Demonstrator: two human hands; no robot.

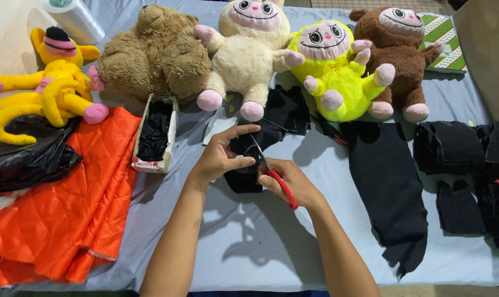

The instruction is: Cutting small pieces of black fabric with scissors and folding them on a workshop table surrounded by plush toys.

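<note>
Your left hand [219, 157] pinches the black fabric piece [248, 165] in its fingers — your right hand [288, 179] grips the red-handled scissors [274, 175], blades on the cloth, above the grey surface [249, 242].

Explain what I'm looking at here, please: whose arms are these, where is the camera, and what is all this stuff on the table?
There is no machine here. The one picture comes from a camera worn on a person's head, looking down at their own two bare arms. The left hand pinches a piece of black fabric, and the right hand works red-handled scissors into it. On the grey table cover a row of plush toys sits at the far edge: a yellow long-limbed toy, a brown bear, a cream toy, a bright yellow-green toy and a dark brown toy. An orange quilted cloth lies on the left, a small box of black pieces beside it, and more black fabric on the right.
</note>
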